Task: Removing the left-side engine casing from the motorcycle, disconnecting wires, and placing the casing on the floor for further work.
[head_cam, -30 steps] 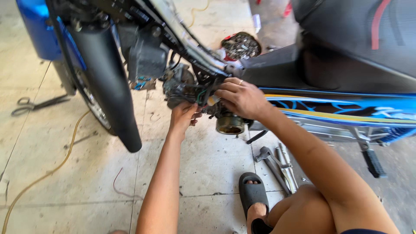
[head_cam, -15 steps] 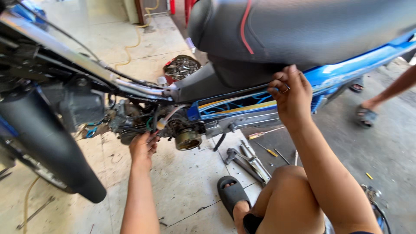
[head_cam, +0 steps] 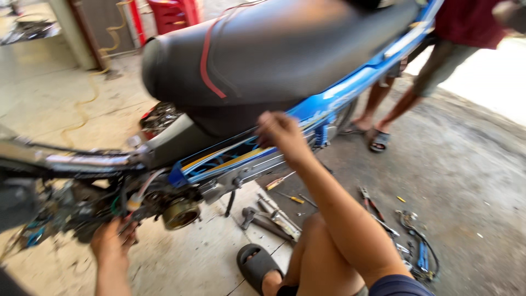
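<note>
Fingers of the left hand (head_cam: 112, 243) curl under the engine (head_cam: 137, 205); right hand (head_cam: 282, 134) rests loosely open on the blue side panel (head_cam: 329, 107).

Bare concrete floor (head_cam: 181, 263) open below the motorcycle engine (head_cam: 164, 205), wrenches (head_cam: 271, 219) and screwdrivers (head_cam: 282, 181) cluttering its right, black seat (head_cam: 274, 49) blocking overhead, bystander's legs (head_cam: 383, 109) beyond.

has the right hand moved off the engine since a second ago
Yes. The right hand has left the engine and gone up and rearward to the blue side panel under the seat; the left hand stays at the engine.
</note>
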